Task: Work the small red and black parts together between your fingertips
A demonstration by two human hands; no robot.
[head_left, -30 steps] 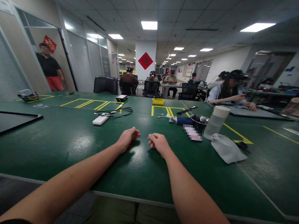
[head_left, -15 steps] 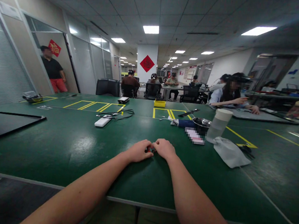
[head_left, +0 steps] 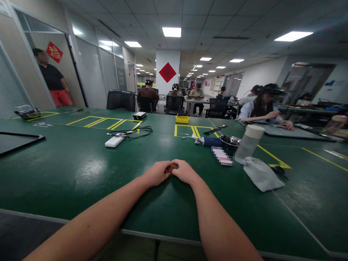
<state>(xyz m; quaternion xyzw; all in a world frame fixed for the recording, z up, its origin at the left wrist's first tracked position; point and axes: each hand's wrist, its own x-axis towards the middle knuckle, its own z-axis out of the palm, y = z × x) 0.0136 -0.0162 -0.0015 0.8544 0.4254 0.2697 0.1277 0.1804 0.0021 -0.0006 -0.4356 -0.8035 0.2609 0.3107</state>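
Note:
My left hand [head_left: 158, 173] and my right hand [head_left: 184, 171] meet fingertip to fingertip over the green table [head_left: 98, 189]. Both have curled, closed fingers. Something small and dark seems to sit between them, mostly covered by the fingers, and I cannot make out its kind. Beyond my left hand lies a white power bank [head_left: 115, 140] beside a coiled black cable [head_left: 142, 132]. The phone [head_left: 222, 156], blurred over, is the closest thing past my right hand.
To the right stand a metal bowl [head_left: 229, 143], a capped translucent bottle [head_left: 249, 144] and a pale cloth pouch [head_left: 263, 174]. A flat black-edged board [head_left: 2, 148] lies left. A yellow box [head_left: 182, 119] sits at the far edge. A co-worker [head_left: 263, 105] sits at far right.
The view has shifted slightly, so everything sits a little further left. My hands stay together, and the small red and bluish thing visible between them before is now mostly hidden.

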